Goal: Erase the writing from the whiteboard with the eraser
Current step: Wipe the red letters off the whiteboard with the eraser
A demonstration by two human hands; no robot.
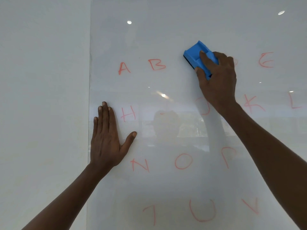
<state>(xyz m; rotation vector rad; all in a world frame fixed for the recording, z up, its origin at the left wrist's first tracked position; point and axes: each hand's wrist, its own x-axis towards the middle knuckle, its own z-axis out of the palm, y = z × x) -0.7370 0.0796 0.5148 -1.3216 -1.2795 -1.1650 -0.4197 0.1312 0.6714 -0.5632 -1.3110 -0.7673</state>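
Observation:
A glossy whiteboard fills most of the view, with red capital letters in rows. The letters A and B stand in the top row, and E is further right. My right hand grips a blue eraser and presses it flat on the board just right of the B, hiding whatever is written there. My left hand lies flat on the board, fingers spread, next to the H near the board's left edge.
Lower rows show K, L, N, O, P, T, U and V. A plain wall lies left of the board's edge. Ceiling lights and a person's outline reflect in the board.

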